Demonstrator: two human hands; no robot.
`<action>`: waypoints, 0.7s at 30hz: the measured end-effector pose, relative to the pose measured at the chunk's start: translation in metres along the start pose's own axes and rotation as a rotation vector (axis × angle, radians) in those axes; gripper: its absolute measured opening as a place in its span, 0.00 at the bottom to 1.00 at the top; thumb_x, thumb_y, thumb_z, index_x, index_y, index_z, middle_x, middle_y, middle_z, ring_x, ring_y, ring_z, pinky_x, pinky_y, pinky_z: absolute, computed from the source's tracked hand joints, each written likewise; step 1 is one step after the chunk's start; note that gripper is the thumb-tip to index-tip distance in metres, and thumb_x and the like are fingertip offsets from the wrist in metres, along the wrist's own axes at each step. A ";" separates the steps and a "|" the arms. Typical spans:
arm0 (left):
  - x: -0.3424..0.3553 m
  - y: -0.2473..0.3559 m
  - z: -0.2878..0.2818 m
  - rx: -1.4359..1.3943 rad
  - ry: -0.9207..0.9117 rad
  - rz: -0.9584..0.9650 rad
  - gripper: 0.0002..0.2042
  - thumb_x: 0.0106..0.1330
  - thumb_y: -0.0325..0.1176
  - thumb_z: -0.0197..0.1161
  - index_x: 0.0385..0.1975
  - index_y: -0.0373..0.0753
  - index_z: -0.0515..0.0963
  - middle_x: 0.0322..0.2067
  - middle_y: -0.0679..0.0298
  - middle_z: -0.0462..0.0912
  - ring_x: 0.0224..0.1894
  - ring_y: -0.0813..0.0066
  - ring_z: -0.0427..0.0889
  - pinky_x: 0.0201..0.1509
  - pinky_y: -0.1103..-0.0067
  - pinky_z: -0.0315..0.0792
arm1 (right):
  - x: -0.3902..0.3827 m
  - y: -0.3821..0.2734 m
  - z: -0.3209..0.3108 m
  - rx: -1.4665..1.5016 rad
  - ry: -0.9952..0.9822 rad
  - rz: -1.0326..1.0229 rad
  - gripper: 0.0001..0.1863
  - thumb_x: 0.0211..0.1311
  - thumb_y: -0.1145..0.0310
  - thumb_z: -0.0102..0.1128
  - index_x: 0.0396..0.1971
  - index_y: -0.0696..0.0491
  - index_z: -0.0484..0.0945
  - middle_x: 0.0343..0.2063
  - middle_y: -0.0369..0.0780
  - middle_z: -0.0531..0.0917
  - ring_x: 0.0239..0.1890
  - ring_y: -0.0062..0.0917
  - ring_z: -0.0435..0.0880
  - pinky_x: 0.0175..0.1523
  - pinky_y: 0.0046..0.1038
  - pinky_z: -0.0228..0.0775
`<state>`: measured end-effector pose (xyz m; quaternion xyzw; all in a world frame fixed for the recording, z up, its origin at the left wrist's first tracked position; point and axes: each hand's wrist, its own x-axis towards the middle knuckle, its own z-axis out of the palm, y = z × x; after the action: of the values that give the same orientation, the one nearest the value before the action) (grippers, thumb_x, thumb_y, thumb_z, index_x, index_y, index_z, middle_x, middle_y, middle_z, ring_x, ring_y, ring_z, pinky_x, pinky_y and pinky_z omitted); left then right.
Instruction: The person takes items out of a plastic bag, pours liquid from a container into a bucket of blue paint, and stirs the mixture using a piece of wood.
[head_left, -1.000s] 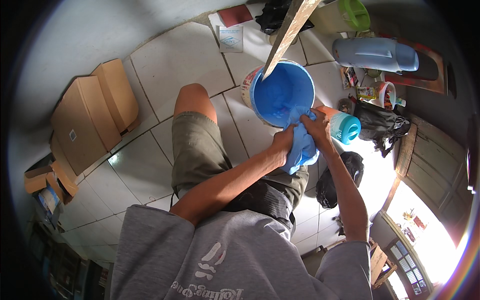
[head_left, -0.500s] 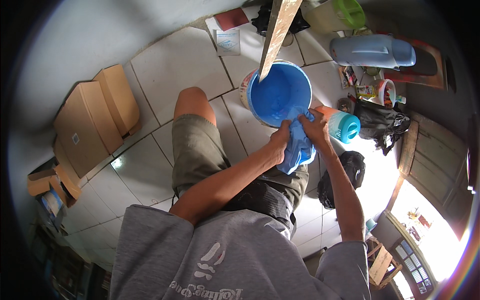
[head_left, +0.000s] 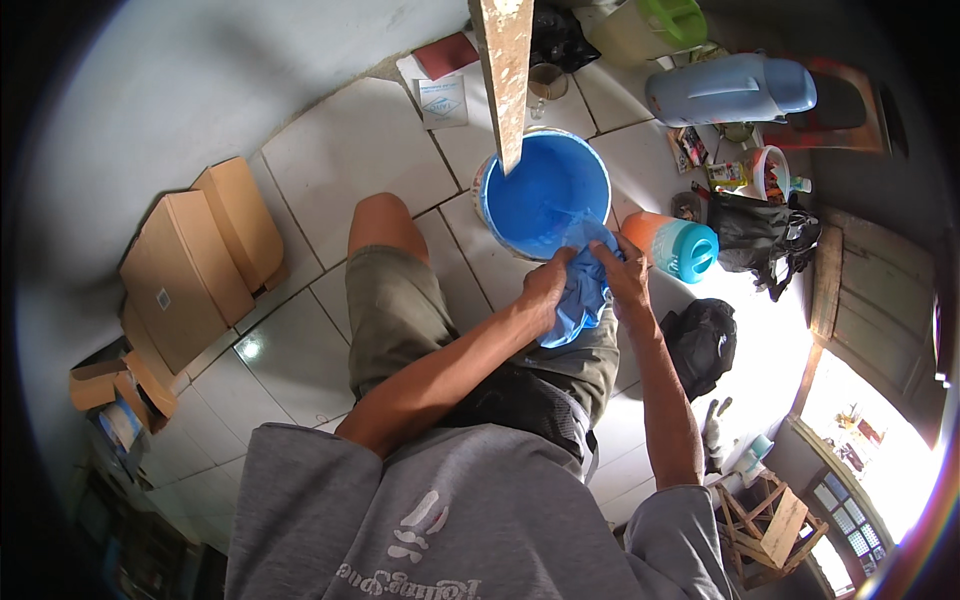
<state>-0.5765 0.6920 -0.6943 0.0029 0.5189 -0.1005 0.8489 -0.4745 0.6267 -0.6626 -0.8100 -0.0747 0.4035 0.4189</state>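
Note:
My left hand (head_left: 546, 290) and my right hand (head_left: 628, 272) are both closed on a crumpled blue plastic bag (head_left: 577, 305). It hangs between them above my lap, its upper end near the rim of a blue-lined bucket (head_left: 596, 165). The bucket stands on the floor in front of me with its mouth toward me; bluish smears mark its inside. My fingertips pinch the bag's upper folds, and its lower part hangs below my left hand. A wooden plank (head_left: 503, 75) reaches from the top edge to the bucket's mouth, overlapping its far rim.
Right of the bucket lie an orange jug with a turquoise lid (head_left: 690, 250), black bags (head_left: 700, 345), a blue flask (head_left: 730, 90) and a small white tub (head_left: 771, 172). Cardboard boxes (head_left: 190, 270) lean at the left wall. A wooden stool (head_left: 775, 530) stands near the bright doorway.
The view has shifted slightly. Both hands stay closed on the bag, which is more bunched between them. A grey-and-white shape, perhaps an animal, now shows beside the doorway.

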 end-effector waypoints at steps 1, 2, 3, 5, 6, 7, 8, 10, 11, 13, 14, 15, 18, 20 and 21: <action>0.002 -0.001 -0.002 -0.001 -0.008 -0.004 0.15 0.58 0.43 0.53 0.34 0.36 0.73 0.27 0.63 0.76 0.27 0.76 0.76 0.29 0.81 0.72 | -0.001 -0.003 0.001 0.045 -0.016 0.004 0.12 0.51 0.67 0.58 0.33 0.59 0.77 0.22 0.35 0.78 0.25 0.15 0.72 0.32 0.19 0.66; 0.004 -0.001 -0.003 -0.005 0.016 0.011 0.15 0.58 0.42 0.53 0.34 0.36 0.73 0.27 0.63 0.76 0.26 0.76 0.76 0.28 0.81 0.72 | -0.002 -0.004 0.003 0.090 -0.032 0.008 0.13 0.50 0.67 0.59 0.34 0.59 0.77 0.22 0.35 0.78 0.25 0.15 0.73 0.32 0.19 0.66; 0.003 -0.002 -0.001 -0.005 0.036 0.022 0.14 0.58 0.42 0.53 0.34 0.36 0.73 0.26 0.64 0.76 0.25 0.77 0.76 0.27 0.82 0.72 | 0.000 -0.002 0.004 0.062 -0.004 -0.020 0.13 0.50 0.67 0.59 0.34 0.60 0.77 0.23 0.35 0.78 0.25 0.15 0.73 0.32 0.19 0.66; -0.001 -0.002 0.004 -0.010 0.060 0.052 0.13 0.58 0.41 0.53 0.34 0.37 0.73 0.26 0.64 0.75 0.24 0.78 0.75 0.27 0.83 0.71 | 0.005 0.006 0.005 0.005 0.053 -0.075 0.14 0.50 0.66 0.60 0.34 0.60 0.77 0.24 0.35 0.78 0.26 0.15 0.73 0.33 0.19 0.67; -0.002 -0.003 0.004 -0.019 0.067 0.072 0.13 0.58 0.41 0.54 0.34 0.37 0.73 0.25 0.64 0.75 0.23 0.78 0.74 0.27 0.83 0.71 | 0.005 0.006 0.005 0.009 0.050 -0.062 0.14 0.51 0.67 0.60 0.34 0.60 0.77 0.24 0.35 0.78 0.26 0.15 0.73 0.33 0.18 0.67; -0.003 -0.004 0.004 -0.027 0.074 0.093 0.13 0.58 0.40 0.54 0.34 0.37 0.73 0.25 0.64 0.75 0.23 0.79 0.74 0.26 0.83 0.71 | 0.005 0.006 0.006 0.013 0.048 -0.050 0.14 0.51 0.67 0.60 0.34 0.60 0.77 0.25 0.35 0.78 0.27 0.15 0.74 0.33 0.18 0.67; -0.003 -0.004 0.004 -0.024 0.078 0.100 0.13 0.57 0.40 0.55 0.34 0.37 0.73 0.25 0.64 0.74 0.23 0.79 0.74 0.27 0.83 0.71 | 0.005 0.005 0.006 0.017 0.046 -0.038 0.14 0.51 0.67 0.59 0.35 0.60 0.77 0.26 0.35 0.78 0.27 0.15 0.74 0.34 0.18 0.67; -0.003 -0.004 0.001 -0.022 0.091 0.114 0.13 0.56 0.40 0.55 0.35 0.37 0.74 0.25 0.64 0.74 0.23 0.78 0.73 0.27 0.83 0.71 | 0.001 -0.001 0.007 0.076 0.012 -0.030 0.13 0.52 0.67 0.59 0.35 0.60 0.77 0.27 0.35 0.78 0.28 0.15 0.74 0.34 0.18 0.67; -0.004 -0.005 0.001 -0.036 0.097 0.129 0.13 0.56 0.39 0.56 0.34 0.37 0.74 0.25 0.64 0.74 0.22 0.78 0.73 0.26 0.83 0.71 | -0.001 -0.002 0.008 0.105 -0.004 -0.025 0.13 0.52 0.67 0.59 0.36 0.60 0.77 0.27 0.35 0.78 0.29 0.15 0.74 0.35 0.18 0.67; -0.010 -0.004 0.003 -0.059 0.105 0.155 0.12 0.56 0.38 0.57 0.34 0.37 0.73 0.25 0.64 0.75 0.22 0.77 0.74 0.26 0.82 0.71 | -0.003 -0.001 0.006 0.153 -0.005 -0.011 0.13 0.53 0.68 0.58 0.36 0.60 0.76 0.27 0.35 0.78 0.29 0.15 0.74 0.35 0.18 0.67; -0.008 -0.005 0.002 -0.066 0.089 0.151 0.12 0.55 0.38 0.57 0.33 0.36 0.73 0.24 0.64 0.75 0.22 0.76 0.74 0.26 0.82 0.71 | -0.004 0.000 0.005 0.177 -0.006 -0.005 0.13 0.53 0.69 0.58 0.37 0.60 0.76 0.28 0.35 0.78 0.29 0.15 0.74 0.36 0.18 0.67; -0.004 -0.007 0.000 -0.072 0.073 0.148 0.11 0.55 0.37 0.57 0.33 0.36 0.73 0.24 0.63 0.75 0.22 0.76 0.74 0.25 0.81 0.72 | -0.006 0.001 0.004 0.196 -0.019 -0.004 0.13 0.53 0.68 0.58 0.38 0.59 0.76 0.29 0.35 0.78 0.31 0.15 0.74 0.37 0.18 0.67; 0.005 -0.012 -0.005 -0.119 0.031 0.152 0.11 0.56 0.35 0.58 0.33 0.35 0.72 0.24 0.62 0.76 0.22 0.74 0.76 0.25 0.79 0.73 | -0.007 0.004 0.003 0.220 -0.046 -0.011 0.14 0.53 0.68 0.58 0.39 0.58 0.75 0.31 0.34 0.78 0.33 0.15 0.74 0.41 0.18 0.66; 0.009 -0.015 -0.008 -0.146 -0.004 0.159 0.10 0.56 0.34 0.57 0.33 0.34 0.72 0.24 0.61 0.76 0.22 0.73 0.76 0.25 0.78 0.73 | -0.006 0.004 0.004 0.191 -0.045 -0.024 0.14 0.53 0.68 0.58 0.40 0.58 0.75 0.31 0.34 0.78 0.33 0.15 0.74 0.41 0.18 0.65; 0.007 -0.014 -0.008 -0.154 -0.026 0.159 0.10 0.56 0.34 0.57 0.33 0.34 0.72 0.25 0.61 0.76 0.22 0.73 0.77 0.25 0.77 0.74 | -0.006 0.002 0.005 0.168 -0.036 -0.035 0.14 0.52 0.68 0.59 0.39 0.58 0.75 0.31 0.34 0.78 0.33 0.15 0.75 0.41 0.18 0.66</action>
<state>-0.5834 0.6777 -0.7026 -0.0223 0.5120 0.0073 0.8587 -0.4825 0.6254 -0.6619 -0.7633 -0.0621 0.4155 0.4907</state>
